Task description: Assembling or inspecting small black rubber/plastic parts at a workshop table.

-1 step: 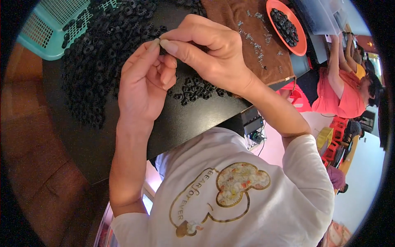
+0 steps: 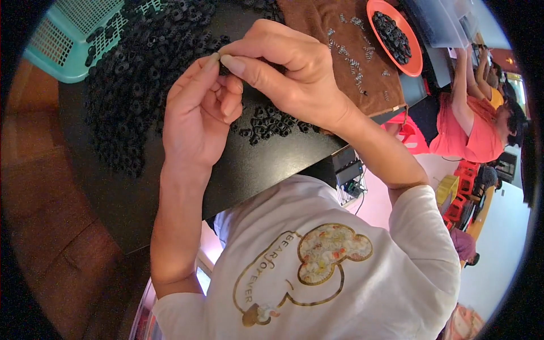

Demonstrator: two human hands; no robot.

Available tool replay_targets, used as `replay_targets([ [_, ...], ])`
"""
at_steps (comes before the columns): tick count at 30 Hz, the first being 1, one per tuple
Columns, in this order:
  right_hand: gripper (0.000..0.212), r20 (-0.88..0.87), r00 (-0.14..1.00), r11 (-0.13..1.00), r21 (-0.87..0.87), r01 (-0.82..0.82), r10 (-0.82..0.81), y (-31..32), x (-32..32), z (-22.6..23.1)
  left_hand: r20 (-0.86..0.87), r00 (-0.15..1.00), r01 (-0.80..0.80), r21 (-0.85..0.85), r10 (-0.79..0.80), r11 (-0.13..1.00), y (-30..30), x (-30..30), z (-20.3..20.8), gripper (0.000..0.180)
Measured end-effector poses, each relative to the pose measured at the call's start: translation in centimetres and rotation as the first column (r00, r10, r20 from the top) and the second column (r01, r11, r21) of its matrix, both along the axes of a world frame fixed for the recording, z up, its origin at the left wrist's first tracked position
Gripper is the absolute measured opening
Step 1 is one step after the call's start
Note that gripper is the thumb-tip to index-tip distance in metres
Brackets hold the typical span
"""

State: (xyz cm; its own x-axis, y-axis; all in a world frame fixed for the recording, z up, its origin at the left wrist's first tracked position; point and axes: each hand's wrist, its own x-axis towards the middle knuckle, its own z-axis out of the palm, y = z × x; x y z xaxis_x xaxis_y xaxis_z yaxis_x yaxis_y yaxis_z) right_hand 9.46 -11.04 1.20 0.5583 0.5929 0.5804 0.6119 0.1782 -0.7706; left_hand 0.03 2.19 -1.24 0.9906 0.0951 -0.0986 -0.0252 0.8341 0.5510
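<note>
My left hand [image 2: 196, 113] and my right hand [image 2: 292, 71] meet fingertip to fingertip above the dark table, both closed in a pinch. Between them shows a bit of a small black plastic part [image 2: 224, 70]; the fingers cover most of it. Behind and left of my left hand spreads a large heap of small black ring-shaped plastic parts [image 2: 127, 93]. A smaller cluster of black parts [image 2: 266, 124] lies below my right hand. Farther right, small metal coil springs [image 2: 355, 67] are scattered on a brown cloth [image 2: 317, 25].
An orange-red bowl [image 2: 418, 63] of black parts stands at the cloth's right edge, beside a clear plastic bin [image 2: 433, 25]. A green basket [image 2: 54, 65] sits at the far left. The table's near edge runs before my body. Other people [image 2: 464, 124] are at the right.
</note>
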Motion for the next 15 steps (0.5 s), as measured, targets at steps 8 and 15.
replay_targets([
  [8, 0.018, 0.22, 0.971, 0.987, -0.149, -0.058, 0.09, 0.0, 1.7, 1.4, 0.013, 0.998, -0.057, 0.102, 0.055, 0.993, 0.1, 0.1, 0.5, 0.022],
  [15, 0.018, 0.297, 0.953, 0.995, -0.092, -0.042, 0.068, 1.1, 2.2, 0.8, 0.022, 0.996, -0.085, 0.065, 0.084, 0.994, 0.2, 0.2, 1.1, 0.026],
])
